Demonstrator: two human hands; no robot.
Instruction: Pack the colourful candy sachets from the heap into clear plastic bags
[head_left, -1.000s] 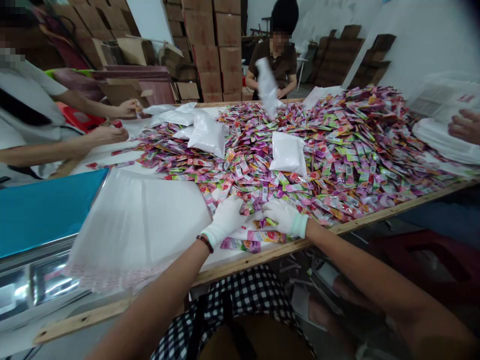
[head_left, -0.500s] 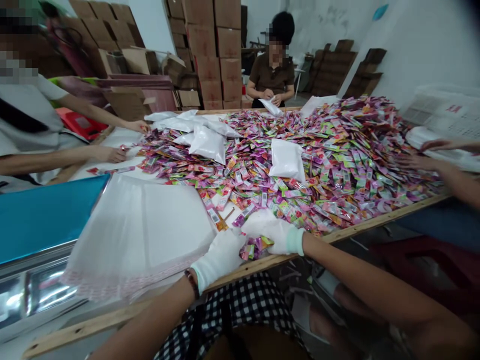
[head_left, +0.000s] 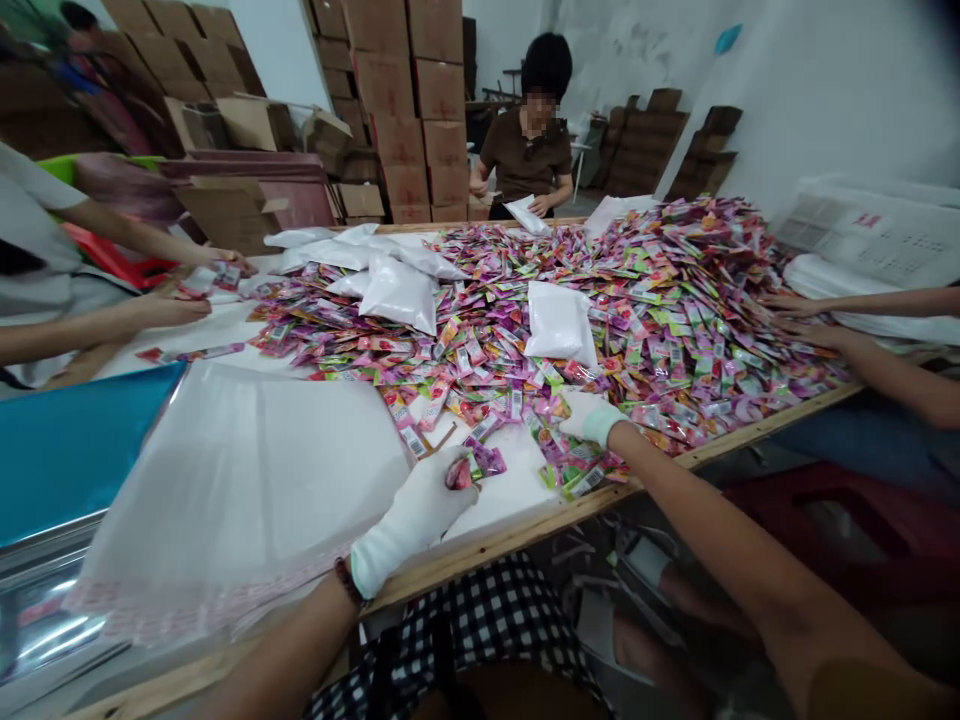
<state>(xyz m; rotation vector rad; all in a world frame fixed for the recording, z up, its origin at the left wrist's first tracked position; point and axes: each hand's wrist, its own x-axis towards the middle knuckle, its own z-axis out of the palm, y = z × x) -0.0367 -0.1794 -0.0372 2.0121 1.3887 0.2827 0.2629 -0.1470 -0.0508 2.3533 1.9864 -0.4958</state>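
Observation:
Several small colourful sachets are gripped by my left hand [head_left: 431, 497], which wears a white glove and rests over the table's near edge. My right hand [head_left: 585, 413], gloved too, reaches into the near side of the big sachet pile [head_left: 675, 330]; its fingertips are partly hidden among the sachets, so its grip is unclear. Just beyond it a filled white bag [head_left: 561, 325] lies on the pile. A fanned stack of empty white bags [head_left: 262, 470] spreads to the left of my left hand.
More filled white bags [head_left: 397, 290] lie at the back left. A blue sheet [head_left: 82, 440] is at the far left. The wooden edge [head_left: 517, 530] runs along the front. Other people's hands work at left [head_left: 176, 308], right [head_left: 806, 330] and back [head_left: 540, 205].
My hands have moved apart: the right went forward and right to the pile, the left slightly left with sachets. The co-worker at left now holds sachets higher up. The view has shifted a little.

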